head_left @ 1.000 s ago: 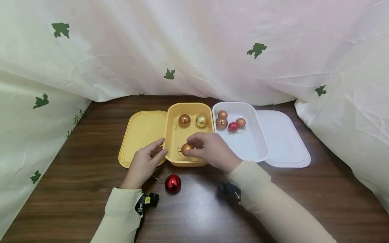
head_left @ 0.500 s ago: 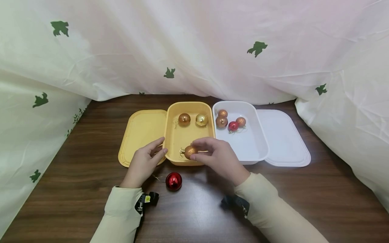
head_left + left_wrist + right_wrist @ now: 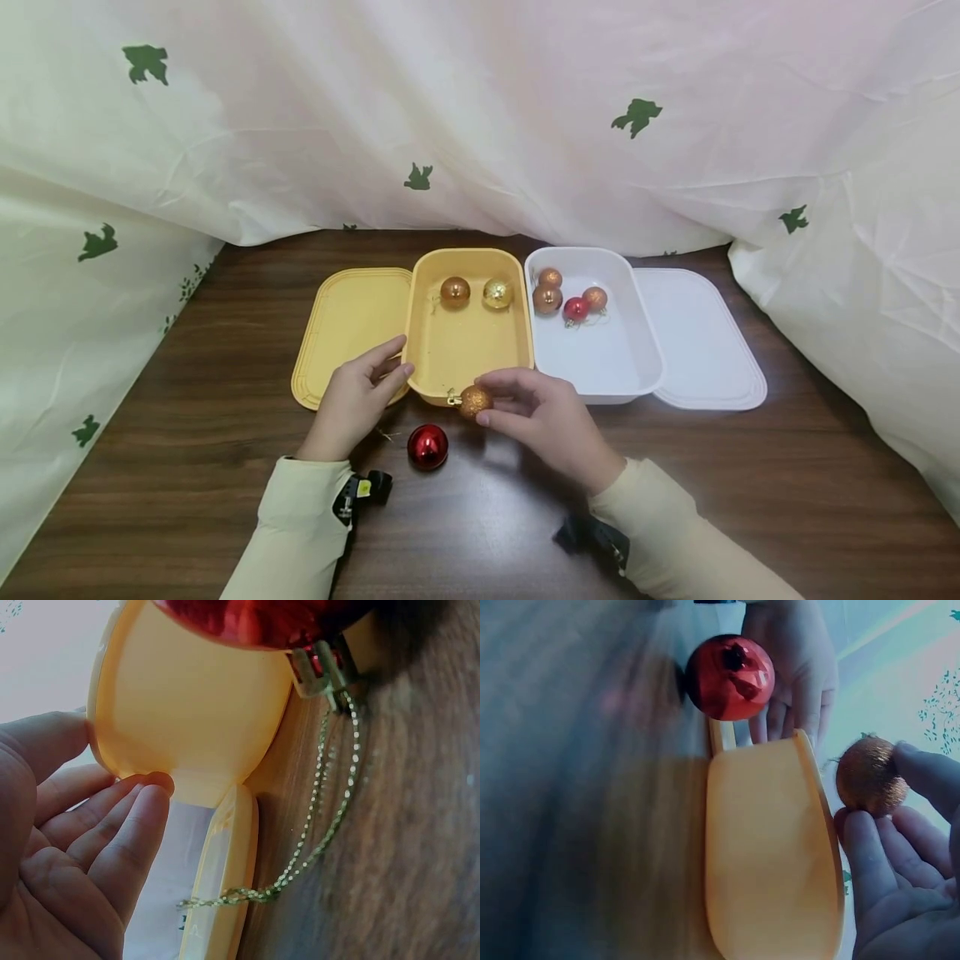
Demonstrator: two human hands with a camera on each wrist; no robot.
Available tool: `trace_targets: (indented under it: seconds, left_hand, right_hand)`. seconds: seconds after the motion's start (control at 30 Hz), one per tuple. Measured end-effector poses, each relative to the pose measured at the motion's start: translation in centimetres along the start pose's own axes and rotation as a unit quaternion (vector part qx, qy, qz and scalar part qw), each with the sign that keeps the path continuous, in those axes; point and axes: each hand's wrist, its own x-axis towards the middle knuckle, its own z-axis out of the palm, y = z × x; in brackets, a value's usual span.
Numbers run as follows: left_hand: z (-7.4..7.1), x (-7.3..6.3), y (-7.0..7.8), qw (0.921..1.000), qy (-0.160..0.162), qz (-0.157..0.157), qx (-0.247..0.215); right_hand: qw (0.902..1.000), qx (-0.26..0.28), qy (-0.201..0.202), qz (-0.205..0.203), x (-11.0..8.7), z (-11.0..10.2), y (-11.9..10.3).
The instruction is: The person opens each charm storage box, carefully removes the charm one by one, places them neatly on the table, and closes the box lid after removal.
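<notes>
- Firstly, at far left, the yellow lid (image 3: 348,325) is laid on the table (image 3: 480,533); its right part is covered by the left hand (image 3: 352,404) and the yellow box (image 3: 468,350).
- The left hand is held spread, its fingers loosely extended and the tips rested against the box's left side.
- The glossy red ball (image 3: 427,447) is placed before the box; it is cut off in the left wrist view, where its gold cord (image 3: 354,750) is shown.
- The amber ball (image 3: 455,292) and gold ball (image 3: 497,293) are contained in the box.
- The glitter ball (image 3: 476,402), copper-orange and grainy, is held at the near rim, its gold cap turned left; the cap is hardly distinguished in the right wrist view.
- It is pinched between thumb and fingers of the right hand (image 3: 551,421), whose rear fingers are partly hidden.
- Further right, four ornaments are held in the white box (image 3: 600,362); the white lid (image 3: 697,337) is partly covered by it.
</notes>
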Motion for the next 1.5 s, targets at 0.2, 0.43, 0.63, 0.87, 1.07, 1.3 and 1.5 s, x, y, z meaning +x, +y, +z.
trace_targets:
  seconds: [0.2, 0.43, 0.63, 0.87, 1.07, 1.3, 1.5]
  left_hand:
    - [0.0, 0.0, 0.1, 1.0, -0.001, -0.005, -0.002]
    - [-0.1, 0.0, 0.1, 1.0, 0.004, -0.004, 0.007]
    - [0.0, -0.1, 0.1, 0.9999, 0.002, -0.005, 0.008]
    - [0.0, -0.1, 0.2, 0.9999, 0.002, -0.01, 0.008]
    - [0.0, -0.1, 0.1, 0.9999, 0.003, -0.01, 0.006]
    - [0.0, 0.0, 0.0, 0.9999, 0.002, -0.009, 0.004]
    - [0.0, -0.1, 0.1, 0.9999, 0.002, -0.009, 0.006]
  right_hand:
    - [0.9996, 0.027, -0.002, 0.002, -1.3, 0.4, 0.5]
    - [0.9988, 0.043, -0.024, 0.0, -1.9, 1.4, 1.8]
    - [0.9982, 0.035, -0.039, 0.028, -1.9, 1.7, 2.7]
    - [0.9965, 0.013, -0.06, 0.058, -1.4, 1.7, 3.4]
    - [0.9945, -0.008, -0.078, 0.069, -1.0, 1.7, 3.6]
    - [0.9935, -0.018, -0.086, 0.073, -0.7, 1.6, 3.7]
    - [0.9925, -0.033, -0.09, 0.076, -0.7, 1.5, 3.6]
